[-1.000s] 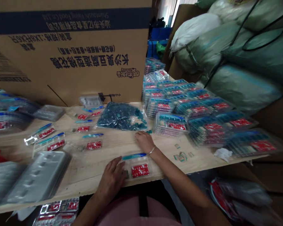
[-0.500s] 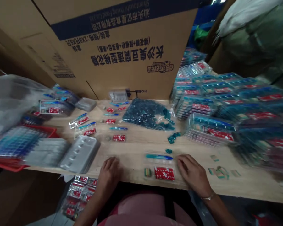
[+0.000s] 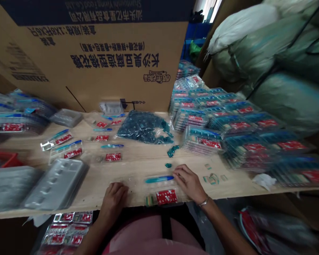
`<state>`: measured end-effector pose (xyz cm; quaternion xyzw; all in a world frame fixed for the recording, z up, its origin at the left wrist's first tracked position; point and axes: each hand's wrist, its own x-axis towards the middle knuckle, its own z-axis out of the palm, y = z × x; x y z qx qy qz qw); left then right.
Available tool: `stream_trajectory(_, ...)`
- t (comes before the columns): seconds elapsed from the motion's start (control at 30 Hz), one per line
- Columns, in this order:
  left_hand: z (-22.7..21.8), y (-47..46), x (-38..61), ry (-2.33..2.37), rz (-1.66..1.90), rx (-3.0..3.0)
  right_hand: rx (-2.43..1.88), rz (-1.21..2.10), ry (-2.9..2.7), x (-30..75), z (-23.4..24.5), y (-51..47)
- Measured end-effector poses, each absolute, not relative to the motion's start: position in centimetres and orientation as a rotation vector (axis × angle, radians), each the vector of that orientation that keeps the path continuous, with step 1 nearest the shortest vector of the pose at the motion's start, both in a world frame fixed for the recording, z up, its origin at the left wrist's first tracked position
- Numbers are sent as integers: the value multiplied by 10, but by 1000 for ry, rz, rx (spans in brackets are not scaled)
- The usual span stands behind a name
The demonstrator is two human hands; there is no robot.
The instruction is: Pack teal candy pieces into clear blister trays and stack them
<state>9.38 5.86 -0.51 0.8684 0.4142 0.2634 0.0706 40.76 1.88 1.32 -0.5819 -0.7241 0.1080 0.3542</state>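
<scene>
In front of me, at the table's near edge, lies a clear plastic tray [image 3: 134,184]. It contains a blue pen [image 3: 159,179], a red packet with white spots [image 3: 166,197] and a small striped block [image 3: 149,200]. My left hand [image 3: 115,194] rests beside the tray's left end, its fingers curled; whether anything is in them is hidden. My right hand [image 3: 188,181] is at the tray's upper right, thumb and fingertips drawn together by the pen's right end. What they pinch, if anything, is too small to tell. A teal piece [image 3: 168,165] lies just above these fingertips.
Behind are a bag of teal pieces [image 3: 138,127] and a large carton [image 3: 108,78]. Filled trays [image 3: 202,140] are stacked on the right, near loose striped pieces [image 3: 212,178]. On the left are stacked grey trays [image 3: 55,184] and a red basket [image 3: 5,158].
The view has swung right, so the table things appear further left. My right hand has moved up along the tray to the pen's end. My left hand stays at the tray's left.
</scene>
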Motion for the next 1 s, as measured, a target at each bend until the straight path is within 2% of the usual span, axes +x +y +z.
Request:
stream_trajectory(0.23,13,55,102,1204,1022,2469,-1587,440,-1870,411,12,74)
stream_trajectory(0.5,36,68,182,979,925,1301,-1259,1041,-1519,356,39,51)
stream_trajectory(0.63,36,55,178,807,778,942,-1170,1277,-1461,342,48,25)
stream_trajectory(0.83,36,21,143,786,701,670,-1132,1183,-1711,320,52,8)
stream_trajectory(1.0,42,16,131,852,762,761,-1116,1120,-1833,300,47,11)
